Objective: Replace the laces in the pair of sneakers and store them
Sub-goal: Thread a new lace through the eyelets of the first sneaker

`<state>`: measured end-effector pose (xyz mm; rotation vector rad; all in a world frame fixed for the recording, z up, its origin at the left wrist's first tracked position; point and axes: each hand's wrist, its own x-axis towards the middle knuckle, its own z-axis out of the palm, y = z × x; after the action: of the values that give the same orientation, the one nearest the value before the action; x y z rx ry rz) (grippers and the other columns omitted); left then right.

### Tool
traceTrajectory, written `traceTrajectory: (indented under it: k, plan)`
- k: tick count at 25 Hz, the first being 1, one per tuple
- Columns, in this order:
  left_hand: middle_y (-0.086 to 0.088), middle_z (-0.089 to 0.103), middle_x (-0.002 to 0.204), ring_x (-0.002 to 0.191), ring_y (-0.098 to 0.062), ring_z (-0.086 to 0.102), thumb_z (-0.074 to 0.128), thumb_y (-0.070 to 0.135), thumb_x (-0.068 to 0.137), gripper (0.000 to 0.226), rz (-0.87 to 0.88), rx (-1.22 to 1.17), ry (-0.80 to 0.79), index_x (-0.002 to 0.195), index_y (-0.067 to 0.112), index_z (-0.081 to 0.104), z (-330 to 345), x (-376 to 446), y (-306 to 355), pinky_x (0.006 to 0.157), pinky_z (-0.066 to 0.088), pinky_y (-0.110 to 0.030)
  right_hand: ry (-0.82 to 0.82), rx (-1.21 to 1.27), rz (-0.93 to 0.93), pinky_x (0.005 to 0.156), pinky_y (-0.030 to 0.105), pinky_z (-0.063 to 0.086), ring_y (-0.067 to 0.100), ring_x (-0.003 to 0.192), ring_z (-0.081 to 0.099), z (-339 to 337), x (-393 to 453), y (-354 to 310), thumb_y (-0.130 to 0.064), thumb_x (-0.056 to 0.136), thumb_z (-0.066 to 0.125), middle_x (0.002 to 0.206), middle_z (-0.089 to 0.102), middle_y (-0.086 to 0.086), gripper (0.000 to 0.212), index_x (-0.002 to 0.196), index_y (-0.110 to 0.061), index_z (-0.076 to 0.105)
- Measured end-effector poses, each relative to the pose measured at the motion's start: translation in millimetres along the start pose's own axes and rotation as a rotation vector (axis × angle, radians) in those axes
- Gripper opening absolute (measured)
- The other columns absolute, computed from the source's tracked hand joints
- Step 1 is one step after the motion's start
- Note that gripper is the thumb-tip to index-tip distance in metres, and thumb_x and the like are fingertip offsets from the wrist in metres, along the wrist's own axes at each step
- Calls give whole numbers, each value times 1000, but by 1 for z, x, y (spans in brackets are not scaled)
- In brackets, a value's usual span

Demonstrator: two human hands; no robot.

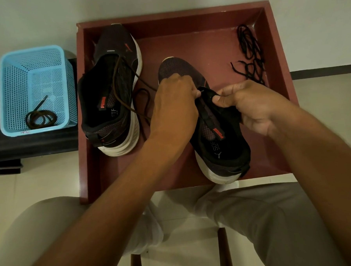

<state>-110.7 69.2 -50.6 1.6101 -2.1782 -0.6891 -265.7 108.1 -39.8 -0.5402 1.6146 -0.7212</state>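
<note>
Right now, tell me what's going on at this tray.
A person sits over a red tray holding two sneakers. Both hands work on the right sneaker: the left hand pinches at its eyelets, and the right hand grips the upper's edge. No lace shows in this shoe. The left sneaker has a brown lace hanging loose. Black laces lie in the tray's far right corner, and one dark lace is coiled in the blue basket.

Dim, warm indoor light, probably from overhead; soft shadows inside red tray [280, 52]. Wide-angle bending at edges. Forearms near lens slightly blurred; no glare.
</note>
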Motion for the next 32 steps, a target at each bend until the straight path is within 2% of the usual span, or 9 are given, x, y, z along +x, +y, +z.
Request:
traceTrajectory:
  k: [4,11,16,19,23,28,30,32]
  plan:
    - [-9,64,105,98,-24,59,66,17,98,9,57,126,-16,95,9,70,-3,0,2,73,34,-26,-3,21,-9,64,17,56,15,84,72,0,0,2,-4,97,65,91,75,7,12,106,-4,74]
    - [-5,65,105,96,-19,59,62,18,100,8,61,227,-64,101,13,68,-8,2,6,73,34,-26,57,-129,-131,60,16,54,9,70,72,6,-6,2,-7,96,69,86,77,5,8,99,-8,76]
    - [-6,66,103,94,-21,59,62,16,98,7,59,220,-57,99,12,68,-8,1,7,71,34,-27,128,-288,-264,77,36,63,22,82,75,13,-6,8,-10,94,72,88,77,8,8,90,-16,76]
    - [-7,66,102,93,-23,59,62,16,98,9,66,181,-58,96,10,69,-8,2,5,71,37,-30,150,-350,-323,78,39,63,22,79,74,13,-6,9,-10,93,74,83,76,5,14,83,-20,74]
    - [-9,64,103,95,-25,59,63,14,97,9,96,144,-56,95,8,70,-2,3,0,76,46,-37,134,-326,-316,76,36,61,18,75,72,13,-6,8,-7,93,72,83,75,6,15,84,-18,73]
    - [-8,65,100,94,-25,59,66,14,97,9,87,93,11,94,8,73,8,3,-5,72,39,-32,133,-329,-340,82,44,63,26,82,75,14,-4,10,-8,94,73,85,77,8,9,87,-14,75]
    - [-8,68,97,90,-25,62,69,15,95,10,68,48,46,92,9,75,9,3,-4,72,45,-36,125,-343,-349,83,41,63,20,83,76,12,-5,10,-12,94,73,84,77,3,8,88,-16,76]
    - [-7,69,96,90,-22,64,70,18,95,11,65,15,49,93,10,78,8,2,-5,77,50,-36,89,-298,-320,83,30,61,12,83,75,7,-7,7,-21,98,69,85,78,1,13,91,-15,78]
